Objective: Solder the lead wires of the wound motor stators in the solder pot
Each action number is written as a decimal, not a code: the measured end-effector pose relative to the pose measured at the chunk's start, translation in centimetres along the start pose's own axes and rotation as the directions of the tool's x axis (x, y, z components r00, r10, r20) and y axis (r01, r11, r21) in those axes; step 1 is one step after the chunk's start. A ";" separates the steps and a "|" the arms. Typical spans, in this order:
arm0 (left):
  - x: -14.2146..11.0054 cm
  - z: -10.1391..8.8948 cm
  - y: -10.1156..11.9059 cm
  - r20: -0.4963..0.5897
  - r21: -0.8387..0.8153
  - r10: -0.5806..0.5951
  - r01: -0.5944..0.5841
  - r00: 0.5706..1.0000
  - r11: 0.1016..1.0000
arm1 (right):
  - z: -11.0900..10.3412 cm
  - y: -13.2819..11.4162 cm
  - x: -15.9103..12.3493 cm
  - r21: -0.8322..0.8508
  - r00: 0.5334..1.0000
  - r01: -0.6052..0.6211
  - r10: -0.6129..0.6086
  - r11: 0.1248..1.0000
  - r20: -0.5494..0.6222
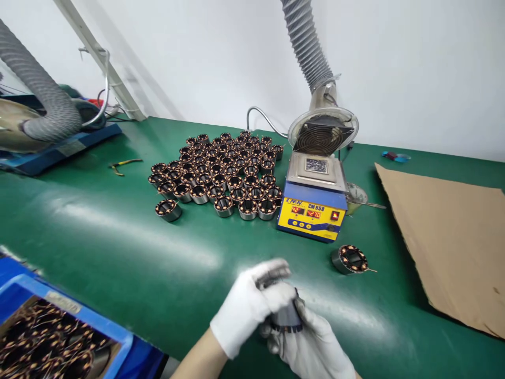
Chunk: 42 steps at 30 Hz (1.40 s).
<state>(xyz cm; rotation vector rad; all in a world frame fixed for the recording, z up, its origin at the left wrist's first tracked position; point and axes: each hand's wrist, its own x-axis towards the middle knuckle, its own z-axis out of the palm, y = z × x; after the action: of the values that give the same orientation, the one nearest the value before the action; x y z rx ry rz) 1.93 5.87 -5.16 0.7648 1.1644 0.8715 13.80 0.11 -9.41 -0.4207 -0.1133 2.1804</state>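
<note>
Both of my hands wear white gloves with darkened fingertips. A motor stator (286,317), a steel ring with a toothed dark edge, is tilted between them above the green bench. My right hand (319,342) grips it from below and the right side. From the upper left, my left hand (248,302) has its fingers curled over the stator's top; whether they also pinch a wire is hidden. A single stator (350,259) with copper windings stands on the bench to the right of my hands.
Many stators (216,168) cover the bench's back middle. A blue-yellow solder pot (311,210) sits under an extraction hose (307,42). Cardboard (453,237) lies right. A blue crate (122,345) of stators is at lower left. Cutters (122,164) lie farther back.
</note>
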 end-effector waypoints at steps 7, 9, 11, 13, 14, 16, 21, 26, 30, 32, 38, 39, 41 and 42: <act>-0.3 -1.0 -1.3 -0.249 -0.204 0.134 -0.187 0.959 0.961 | 0.3 -0.3 -0.2 0.055 1.000 -0.016 0.014 0.998 0.027; -0.1 -2.1 -1.7 -0.237 -0.179 0.184 -0.229 0.954 0.957 | 0.3 -0.6 -0.1 0.101 0.999 -0.027 0.023 0.995 0.035; -0.3 -2.8 -2.1 -0.029 0.031 0.204 -0.203 0.979 0.979 | 0.2 -0.8 0.0 0.121 0.998 -0.053 0.049 0.991 0.033; -0.9 -2.8 -2.3 0.218 0.267 0.196 -0.252 0.956 0.930 | 0.2 -0.9 0.1 0.128 0.996 -0.080 0.076 0.989 0.038; -1.1 -2.5 -2.2 0.293 0.329 0.191 -0.286 0.937 0.900 | 0.1 -0.8 0.1 0.131 0.996 -0.080 0.076 0.988 0.039; -1.3 -1.6 -2.0 0.292 0.336 0.182 -0.279 0.939 0.900 | 0.0 -0.7 0.1 0.125 0.997 -0.068 0.064 0.990 0.036; 0.1 -0.1 -1.5 -0.123 -0.002 0.057 -0.057 0.991 0.998 | -0.3 -0.4 -0.2 0.023 0.992 -0.100 0.098 0.995 0.082; 0.8 -1.0 -1.4 -0.241 -0.395 0.125 -0.215 0.963 0.893 | -0.3 -0.4 -0.4 0.014 0.992 -0.096 0.095 0.995 0.085; -0.6 -0.4 -1.2 -0.049 -0.046 -0.039 0.037 0.998 0.998 | 0.0 -0.3 -0.3 -0.088 0.999 -0.013 0.011 0.996 -0.032; -0.9 -0.3 -1.2 -0.105 0.016 -0.069 0.071 0.992 0.997 | 0.0 -0.1 -0.3 -0.239 0.990 0.070 -0.096 0.968 -0.100; 0.6 -3.0 -1.5 -0.055 -0.303 0.163 -0.172 0.985 0.937 | -1.8 1.4 0.1 -0.927 0.705 0.231 -0.708 0.295 -0.049; 0.6 -3.1 -1.7 0.042 -0.308 0.163 -0.143 0.986 0.941 | -2.1 1.6 0.2 -0.967 0.628 0.234 -0.775 0.101 0.071; 0.5 -2.4 -2.1 0.206 -0.206 0.079 -0.036 0.975 0.978 | -2.4 1.8 0.5 -0.956 0.531 0.202 -0.797 -0.210 0.288; 0.4 -1.7 -2.3 0.218 -0.156 0.031 0.003 0.975 0.988 | -2.4 1.7 0.6 -0.935 0.515 0.169 -0.780 -0.313 0.355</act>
<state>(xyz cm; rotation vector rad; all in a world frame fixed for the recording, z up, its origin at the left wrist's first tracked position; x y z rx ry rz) 0.73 5.23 -7.76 0.7225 0.8851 0.8553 12.96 -0.59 -12.17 -1.3688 -1.4362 0.5099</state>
